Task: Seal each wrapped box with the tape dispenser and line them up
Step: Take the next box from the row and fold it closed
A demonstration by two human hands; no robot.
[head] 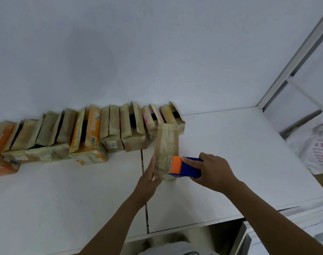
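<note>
the wrapped box (167, 144) being worked on is a long narrow one, tan paper with a glossy, crinkly layer of clear tape over it. it sits on the white table (230, 153) just right of the seam (145, 208) between the two tabletop panels. its long side points away from the person, and its far end is right up by the right end of the row.

left hand (149, 178) lies flat against its near left side, fingers straight along the paper, bracing rather than gripping. can't make out the thumb. right hand (215, 172) is wrapped round the tape dispenser (186, 167), blue body with an orange front, and that orange end is pushed against the box's near right edge.

behind it the row of boxes (83, 129) runs along the wall (157, 52), all leaning on each other like tipped books. mostly tan, a few with orange print, one pinkish, some showing dark gaps. a couple lie flat in front on the left. the row crowds the far end of the box.

off to the right there's a metal frame (295, 61) and a white plastic bag (315, 150) with red print.
</note>
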